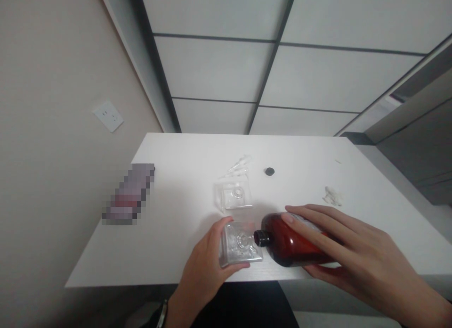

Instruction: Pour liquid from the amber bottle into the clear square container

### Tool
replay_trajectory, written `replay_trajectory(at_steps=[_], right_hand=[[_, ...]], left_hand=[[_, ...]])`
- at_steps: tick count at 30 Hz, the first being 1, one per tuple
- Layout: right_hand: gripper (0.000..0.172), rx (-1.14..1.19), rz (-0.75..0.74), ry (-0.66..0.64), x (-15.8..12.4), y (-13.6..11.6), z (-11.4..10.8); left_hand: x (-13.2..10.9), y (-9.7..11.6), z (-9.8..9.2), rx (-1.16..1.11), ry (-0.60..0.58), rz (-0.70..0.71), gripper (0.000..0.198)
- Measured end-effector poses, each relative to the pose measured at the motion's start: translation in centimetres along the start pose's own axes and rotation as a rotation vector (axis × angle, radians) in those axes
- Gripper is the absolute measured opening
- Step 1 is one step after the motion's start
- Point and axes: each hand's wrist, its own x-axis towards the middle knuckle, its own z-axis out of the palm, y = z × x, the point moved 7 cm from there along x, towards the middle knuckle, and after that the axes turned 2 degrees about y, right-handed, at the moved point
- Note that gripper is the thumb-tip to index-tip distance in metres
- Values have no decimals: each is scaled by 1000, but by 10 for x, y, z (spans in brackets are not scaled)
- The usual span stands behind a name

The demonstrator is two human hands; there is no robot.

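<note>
My left hand grips a small clear square glass bottle near the front edge of the white table. My right hand is wrapped round a dark amber bottle tipped on its side, its black neck touching the top of the small bottle. A second clear square bottle stands just behind, with a small clear funnel-like piece beyond it.
A black cap lies mid-table. A crumpled clear scrap sits to the right. A blurred-out object rests at the left edge. A wall socket is on the left wall.
</note>
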Motion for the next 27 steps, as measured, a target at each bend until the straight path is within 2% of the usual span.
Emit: replay_trajectory(at_steps=[10, 18, 27], right_hand=[[63, 26, -1, -4, 0, 1, -3], [50, -23, -14, -14, 1, 2, -6], [54, -31, -8, -11, -1, 3, -8]], left_hand=[[-1, 0, 0, -3, 8, 0, 87], [-1, -1, 0, -2, 12, 13, 86], [-1, -2, -1, 12, 25, 42, 84]])
